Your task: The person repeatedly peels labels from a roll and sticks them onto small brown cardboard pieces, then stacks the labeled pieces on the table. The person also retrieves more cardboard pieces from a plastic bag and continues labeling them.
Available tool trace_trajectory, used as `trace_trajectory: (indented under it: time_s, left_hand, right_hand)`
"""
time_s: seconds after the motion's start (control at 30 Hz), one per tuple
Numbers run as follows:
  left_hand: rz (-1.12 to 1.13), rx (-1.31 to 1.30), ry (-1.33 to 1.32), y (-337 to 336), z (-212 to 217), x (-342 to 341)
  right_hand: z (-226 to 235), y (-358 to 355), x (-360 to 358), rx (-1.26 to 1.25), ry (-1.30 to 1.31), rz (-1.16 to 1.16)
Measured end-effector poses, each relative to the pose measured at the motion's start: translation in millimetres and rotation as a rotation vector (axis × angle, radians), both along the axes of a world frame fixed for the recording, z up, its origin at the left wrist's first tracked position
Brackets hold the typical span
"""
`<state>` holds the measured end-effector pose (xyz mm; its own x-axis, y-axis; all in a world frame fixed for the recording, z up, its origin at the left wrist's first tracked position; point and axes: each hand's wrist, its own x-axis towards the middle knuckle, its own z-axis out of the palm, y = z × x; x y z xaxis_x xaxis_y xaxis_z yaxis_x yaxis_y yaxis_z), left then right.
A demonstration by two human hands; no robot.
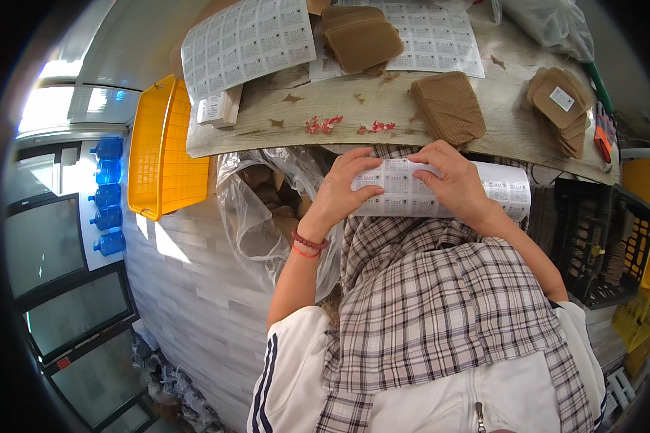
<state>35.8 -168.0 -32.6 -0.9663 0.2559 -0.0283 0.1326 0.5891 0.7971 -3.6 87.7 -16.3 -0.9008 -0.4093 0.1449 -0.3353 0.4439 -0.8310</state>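
Observation:
Both hands hold a curled white sheet of small printed labels (509,189) over my lap, just below the wooden table edge (296,115). My left hand (339,189) pinches the sheet's left end with fingers on top. My right hand (451,177) presses on its middle, fingers bent over the upper edge. A plaid cloth (426,303) covers my lap beneath the sheet. On the table lie more label sheets (245,43), stacks of brown woven pads (449,107) (361,37), and a pile of pads with a white label on the top one (562,105).
A yellow plastic crate (162,155) stands at the table's left end. A clear plastic bag holding brown items (256,209) hangs under the table by my left hand. A black crate (592,238) and yellow crates (646,216) sit to my right. Blue water bottles (108,195) are stacked at far left.

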Motion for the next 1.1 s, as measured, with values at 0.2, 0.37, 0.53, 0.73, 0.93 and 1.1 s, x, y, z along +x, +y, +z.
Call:
trace_trajectory:
  time_s: [0.2,0.37,0.53,0.73,0.93,1.1]
  left_hand:
    - [-0.010,0.046,-0.036,6.5,-5.4,9.0]
    - [0.071,-0.016,0.109,29.4,-0.5,26.0]
    - [0.046,-0.074,0.204,37.2,10.7,32.4]
    - [0.060,-0.235,0.331,47.9,37.3,16.3]
    - [0.047,0.192,0.040,75.0,12.8,6.2]
    - [0.123,0.192,0.034,88.1,12.5,11.8]
  right_hand:
    - [-26.4,5.8,3.7,0.230,0.148,0.057]
    - [-25.2,11.5,1.9,0.276,-0.077,0.101]
    - [-3.0,13.2,-2.7,0.225,-0.227,0.082]
    - [7.9,39.0,-5.7,0.221,0.189,0.120]
    - [13.3,61.9,-3.4,0.292,0.247,0.096]
    - [0.3,66.3,7.5,0.195,0.239,0.078]
